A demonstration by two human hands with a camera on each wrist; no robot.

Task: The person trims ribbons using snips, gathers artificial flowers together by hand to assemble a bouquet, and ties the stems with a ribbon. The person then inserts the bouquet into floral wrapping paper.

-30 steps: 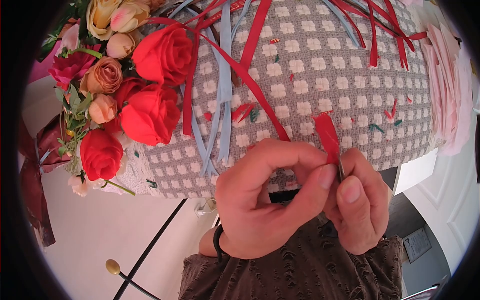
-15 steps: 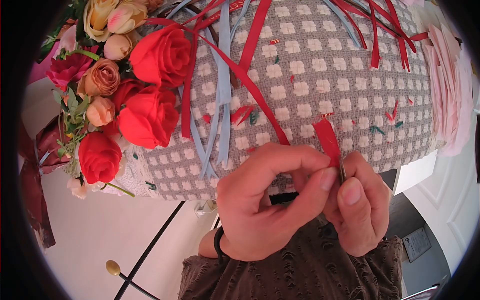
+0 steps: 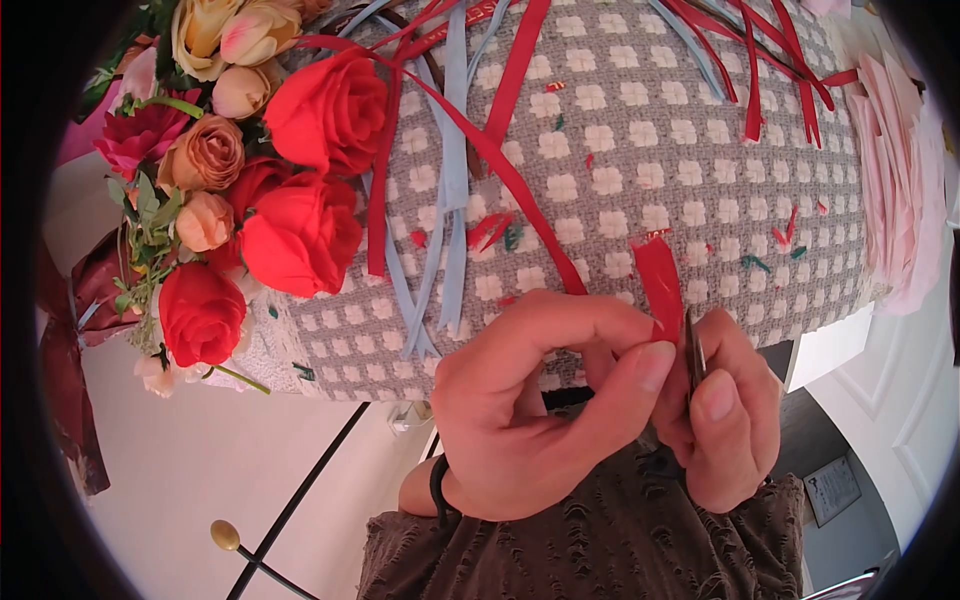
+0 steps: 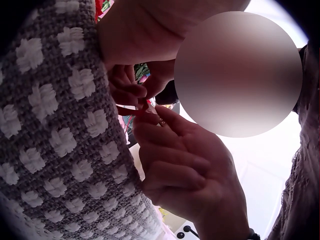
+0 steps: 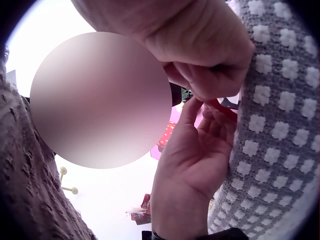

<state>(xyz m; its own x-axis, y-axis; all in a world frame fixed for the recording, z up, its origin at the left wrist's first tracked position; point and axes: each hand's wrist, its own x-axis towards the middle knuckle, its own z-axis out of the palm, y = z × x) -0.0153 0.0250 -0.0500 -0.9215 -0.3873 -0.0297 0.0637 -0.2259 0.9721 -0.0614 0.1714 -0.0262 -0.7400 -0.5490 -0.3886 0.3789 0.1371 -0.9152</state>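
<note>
My left hand (image 3: 540,410) pinches a short red ribbon (image 3: 659,285) between thumb and forefinger. The ribbon's wide end points away over the cloth, with a frayed gold-flecked scrap close to its tip. Close beside it, my right hand (image 3: 738,430) grips a small metal tool (image 3: 696,360) with narrow, dark blades, mostly hidden by the fingers. Its tip stands at the ribbon's right edge, a slim gap apart. In the right wrist view, the left hand (image 5: 190,160) meets the right hand (image 5: 200,40) at the fingertips, with red ribbon (image 5: 223,108) showing between them.
A grey-and-white checked cloth (image 3: 600,180) bears small red and green scraps. Red roses (image 3: 300,230) and other flowers lie at left, near long red ribbons (image 3: 515,185) and blue ribbons (image 3: 452,180). Pink folded sheets (image 3: 900,180) stand at the right edge.
The metal tool has shifted right, away from the ribbon, and more of its blades shows. The right thumb has moved slightly right and down. The left hand keeps its pinch on the ribbon.
</note>
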